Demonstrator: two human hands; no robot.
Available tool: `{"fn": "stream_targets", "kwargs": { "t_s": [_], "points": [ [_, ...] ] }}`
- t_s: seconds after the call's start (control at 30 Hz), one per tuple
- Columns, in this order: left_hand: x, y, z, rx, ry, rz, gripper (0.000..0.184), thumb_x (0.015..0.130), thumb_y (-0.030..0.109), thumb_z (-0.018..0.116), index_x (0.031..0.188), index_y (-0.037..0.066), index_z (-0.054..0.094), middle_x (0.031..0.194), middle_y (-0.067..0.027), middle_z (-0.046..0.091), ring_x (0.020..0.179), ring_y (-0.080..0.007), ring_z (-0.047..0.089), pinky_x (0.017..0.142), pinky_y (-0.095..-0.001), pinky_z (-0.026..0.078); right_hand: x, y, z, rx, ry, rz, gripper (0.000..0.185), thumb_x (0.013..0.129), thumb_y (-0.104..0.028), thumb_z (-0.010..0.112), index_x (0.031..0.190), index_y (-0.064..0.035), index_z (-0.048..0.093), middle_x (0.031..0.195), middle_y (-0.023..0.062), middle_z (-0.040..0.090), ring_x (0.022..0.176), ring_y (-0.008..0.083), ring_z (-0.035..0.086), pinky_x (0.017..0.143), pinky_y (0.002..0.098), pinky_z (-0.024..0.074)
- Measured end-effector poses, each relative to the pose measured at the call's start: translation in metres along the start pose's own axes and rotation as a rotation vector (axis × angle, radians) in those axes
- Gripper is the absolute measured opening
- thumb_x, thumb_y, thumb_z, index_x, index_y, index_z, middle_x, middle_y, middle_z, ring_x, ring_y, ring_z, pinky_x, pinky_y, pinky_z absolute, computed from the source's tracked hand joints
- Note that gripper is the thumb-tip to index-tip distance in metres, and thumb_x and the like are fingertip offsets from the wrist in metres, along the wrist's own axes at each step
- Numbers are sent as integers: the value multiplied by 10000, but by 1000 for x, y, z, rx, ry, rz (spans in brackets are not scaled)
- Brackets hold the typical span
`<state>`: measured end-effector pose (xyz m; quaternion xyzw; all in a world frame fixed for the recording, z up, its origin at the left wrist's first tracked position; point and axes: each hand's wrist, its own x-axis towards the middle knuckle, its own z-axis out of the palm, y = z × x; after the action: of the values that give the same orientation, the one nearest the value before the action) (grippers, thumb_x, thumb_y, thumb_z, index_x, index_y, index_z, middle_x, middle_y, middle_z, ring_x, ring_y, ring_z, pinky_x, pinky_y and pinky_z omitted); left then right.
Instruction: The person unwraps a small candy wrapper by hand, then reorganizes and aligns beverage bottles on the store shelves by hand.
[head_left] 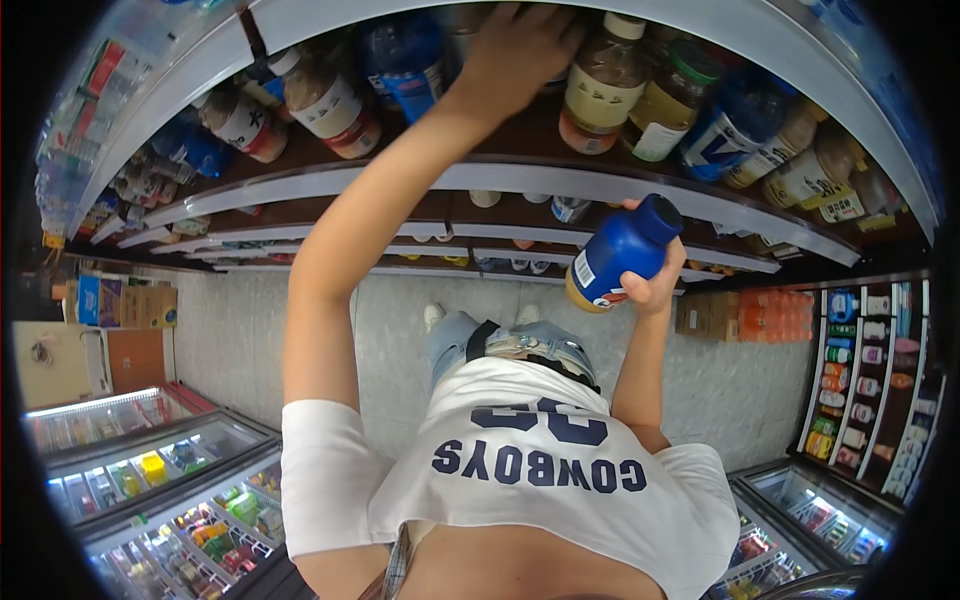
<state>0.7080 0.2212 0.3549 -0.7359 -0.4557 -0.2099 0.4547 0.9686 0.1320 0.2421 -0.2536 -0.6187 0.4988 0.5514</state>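
My right hand [655, 285] is wrapped round a blue bottle [615, 258] with a dark blue cap. The bottle tilts in front of the shelves, its white barcode label showing and its base yellowish. Up on the top shelf, my left hand [520, 60] reaches in among drink bottles. Its fingertips go into shadow, so whether they grip anything is hidden. Just right of that hand stands a brown drink bottle [603, 90] with a cream cap. On its other side is a blue bottle [405, 65].
A green-capped bottle [672, 100] and several others line the top shelf [470, 178], with more shelves below. Cartons and orange packs [775, 315] sit on the floor at right. Boxes [120, 302] are at left. Lit glass-fronted coolers [160, 465] stand at lower left.
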Motion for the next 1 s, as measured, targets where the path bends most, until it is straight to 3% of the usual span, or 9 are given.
{"fn": "stream_targets", "kwargs": {
  "t_s": [0.2,0.27,0.3,0.37,0.43,0.53,0.67,0.77,1.0],
  "points": [
    [-149,52,-85,-611,-179,-259,245,744,95,720,975,81,639,764,-61,618,665,-243,600,587,-359,446,-8,16,-20,-33,57,-17,825,591,-387,800,1245,45,541,1220,172,597,968,235,641,825,335,532],
    [-242,86,-98,-780,-542,-546,204,838,168,668,1003,56,624,791,-143,636,720,-336,618,656,-425,480,-9,22,-28,-66,60,23,842,605,-409,798,1259,47,528,1228,179,588,980,236,637,825,335,535],
    [-292,105,-113,-885,-991,-856,293,907,277,606,1073,37,592,825,-185,643,760,-382,622,684,-463,491,-8,25,-29,-61,75,47,844,606,-414,797,1259,47,528,1229,180,587,981,234,636,825,335,535],
    [-414,140,-143,-833,-1536,-755,641,969,575,399,1274,18,488,993,-239,665,921,-386,662,752,-451,542,-6,34,-35,-85,84,61,858,613,-449,795,1260,45,526,1224,179,586,979,227,629,826,332,531],
    [-393,142,-182,-1149,-2276,-1246,881,928,721,222,1406,-7,362,1127,-281,625,1069,-363,634,878,-471,528,-3,39,-39,-119,73,52,867,620,-471,793,1261,46,522,1221,178,585,974,225,626,827,329,528],
    [-400,168,-219,-1772,-2198,-1789,1021,864,788,64,1485,-9,214,1215,-261,597,1144,-340,599,959,-498,488,0,47,-46,-141,49,66,899,630,-509,797,1271,48,503,1226,195,570,984,230,615,830,328,523],
    [-433,208,-229,-2114,-1669,-1942,978,916,738,134,1504,-41,80,1243,-281,579,1183,-344,573,1047,-445,421,6,48,-44,-175,57,77,930,628,-522,808,1279,57,483,1267,234,532,1004,259,611,826,343,527],
    [-413,199,-232,-1964,-1484,-2396,969,937,694,222,1488,-87,64,1250,-324,555,1194,-363,561,1059,-423,401,3,42,-43,-183,107,20,921,643,-472,807,1295,73,451,1272,215,527,995,258,613,808,359,539],
    [-419,168,-232,-1738,-1520,-2584,811,939,629,375,1465,19,281,1142,-253,649,1035,-307,660,1006,-405,438,33,6,20,-159,194,-133,910,739,-557,729,1322,67,417,1131,175,557,904,275,636,746,364,569]
  ]
}}
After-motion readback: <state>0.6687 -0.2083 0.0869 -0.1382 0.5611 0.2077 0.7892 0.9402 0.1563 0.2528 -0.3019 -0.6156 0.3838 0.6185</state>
